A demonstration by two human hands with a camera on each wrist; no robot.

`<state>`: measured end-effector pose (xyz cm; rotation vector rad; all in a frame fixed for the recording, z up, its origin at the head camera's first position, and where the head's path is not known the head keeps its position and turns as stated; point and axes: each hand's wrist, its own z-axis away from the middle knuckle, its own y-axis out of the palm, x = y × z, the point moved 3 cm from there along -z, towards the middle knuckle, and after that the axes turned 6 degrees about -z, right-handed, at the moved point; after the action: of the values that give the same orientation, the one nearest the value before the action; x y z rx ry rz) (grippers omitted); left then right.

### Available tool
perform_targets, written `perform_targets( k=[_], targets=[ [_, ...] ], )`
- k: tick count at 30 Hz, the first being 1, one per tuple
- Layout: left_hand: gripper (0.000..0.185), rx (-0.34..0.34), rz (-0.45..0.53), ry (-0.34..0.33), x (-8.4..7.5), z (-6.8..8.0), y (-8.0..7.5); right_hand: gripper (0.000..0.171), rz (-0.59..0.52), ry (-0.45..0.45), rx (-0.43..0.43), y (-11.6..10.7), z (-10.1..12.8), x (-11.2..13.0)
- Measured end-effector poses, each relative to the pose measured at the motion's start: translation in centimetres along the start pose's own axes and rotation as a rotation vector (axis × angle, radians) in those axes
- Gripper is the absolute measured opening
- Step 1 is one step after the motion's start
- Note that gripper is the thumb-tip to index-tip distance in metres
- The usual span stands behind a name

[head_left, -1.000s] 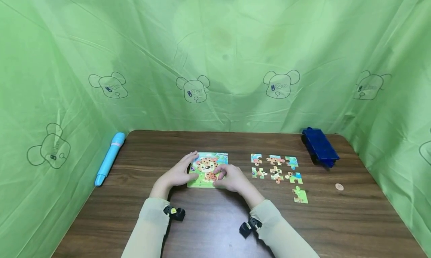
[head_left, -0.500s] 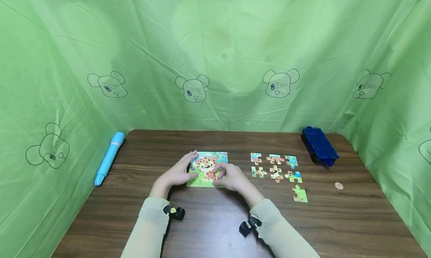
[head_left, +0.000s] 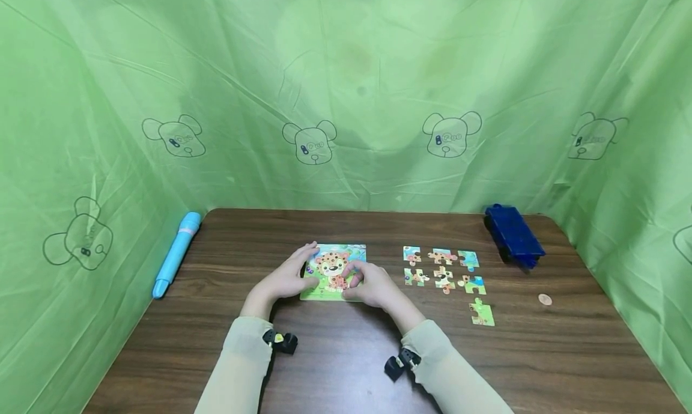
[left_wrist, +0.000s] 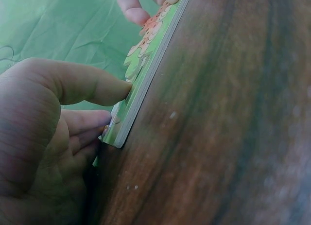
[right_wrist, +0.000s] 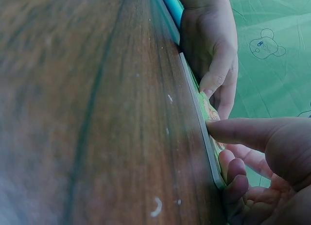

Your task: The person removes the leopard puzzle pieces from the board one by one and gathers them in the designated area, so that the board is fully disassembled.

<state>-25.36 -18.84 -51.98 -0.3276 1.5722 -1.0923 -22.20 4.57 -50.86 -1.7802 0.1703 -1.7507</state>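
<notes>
Head view: puzzle board (head_left: 335, 270) lies flat at mid-counter (head_left: 335, 366). Left hand (head_left: 283, 280) holds its left edge, right hand (head_left: 373, 286) its near right corner, fingers curled onto the picture. Loose puzzle pieces (head_left: 443, 270) sit to the right, apart from the board; blue pen (head_left: 175, 255) far left, dark blue box (head_left: 512, 237) far right.

Left wrist view: thumb presses the board's (left_wrist: 146, 74) top face, fingers (left_wrist: 87, 123) tuck at its corner, clamping it.

Right wrist view: right thumb lies on the board (right_wrist: 204, 123), fingers (right_wrist: 233, 171) curled against its edge.
</notes>
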Motion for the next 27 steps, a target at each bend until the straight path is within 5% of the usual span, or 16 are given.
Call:
perform_targets(
  k=[27],
  targets=[
    [0.079, 0.006, -0.001, -0.010, 0.16, -0.23, 0.10, 0.023, -0.027, -0.100, 0.026, -0.42, -0.07, 0.34]
  ],
)
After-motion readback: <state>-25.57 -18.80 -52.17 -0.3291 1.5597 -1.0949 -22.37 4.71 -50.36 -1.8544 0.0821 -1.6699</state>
